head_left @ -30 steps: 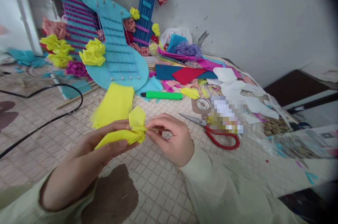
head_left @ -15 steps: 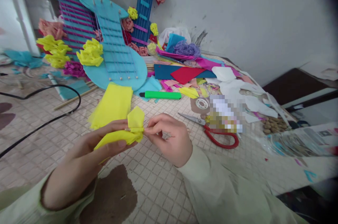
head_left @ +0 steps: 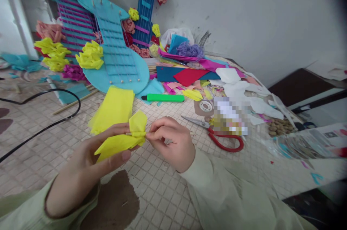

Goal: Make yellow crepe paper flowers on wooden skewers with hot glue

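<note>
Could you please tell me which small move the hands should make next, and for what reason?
I would suggest, though not with certainty, that the right hand press the gathered end of the yellow material a little tighter. It pinches that end, the left hand holds the rest, and a flap sticks up near the pinch, not folded down.

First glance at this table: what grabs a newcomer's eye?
Probably the strung, light-blue guitar-shaped cutout at the back left. Next, the folded yellow paper in front of it, in the left grip, with the right grip pinching at its right end. Red-handled scissors lie farther right.
</note>
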Demonstrator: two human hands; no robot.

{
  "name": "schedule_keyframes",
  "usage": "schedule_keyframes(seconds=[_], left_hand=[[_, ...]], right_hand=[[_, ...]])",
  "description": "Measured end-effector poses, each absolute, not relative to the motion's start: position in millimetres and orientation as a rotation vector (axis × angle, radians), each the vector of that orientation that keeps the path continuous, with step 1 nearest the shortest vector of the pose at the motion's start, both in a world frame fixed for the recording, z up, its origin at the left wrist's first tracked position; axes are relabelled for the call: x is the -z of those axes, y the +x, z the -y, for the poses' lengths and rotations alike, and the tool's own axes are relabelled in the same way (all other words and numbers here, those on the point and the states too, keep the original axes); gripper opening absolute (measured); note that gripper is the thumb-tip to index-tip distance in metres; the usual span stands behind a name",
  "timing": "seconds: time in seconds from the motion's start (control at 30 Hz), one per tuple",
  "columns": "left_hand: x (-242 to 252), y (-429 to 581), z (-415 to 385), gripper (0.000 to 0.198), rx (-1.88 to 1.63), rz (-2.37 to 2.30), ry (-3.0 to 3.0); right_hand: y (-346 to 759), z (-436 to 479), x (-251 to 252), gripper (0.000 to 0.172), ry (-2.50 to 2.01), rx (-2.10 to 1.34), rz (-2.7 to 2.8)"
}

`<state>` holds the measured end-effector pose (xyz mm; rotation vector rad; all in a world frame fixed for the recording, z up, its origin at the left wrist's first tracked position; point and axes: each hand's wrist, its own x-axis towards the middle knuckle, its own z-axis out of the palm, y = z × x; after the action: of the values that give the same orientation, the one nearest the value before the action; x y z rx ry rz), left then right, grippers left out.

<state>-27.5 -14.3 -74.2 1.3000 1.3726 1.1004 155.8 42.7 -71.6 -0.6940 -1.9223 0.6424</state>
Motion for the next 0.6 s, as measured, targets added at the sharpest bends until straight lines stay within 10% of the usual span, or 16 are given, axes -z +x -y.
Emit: schedule_keyframes(seconds=[0.6], left_hand=[[63,-21,13,0.031,-1.047,-1.447,1.396]], right_hand=[[156,-43,72,0.016,-0.691,-0.576,1.927]])
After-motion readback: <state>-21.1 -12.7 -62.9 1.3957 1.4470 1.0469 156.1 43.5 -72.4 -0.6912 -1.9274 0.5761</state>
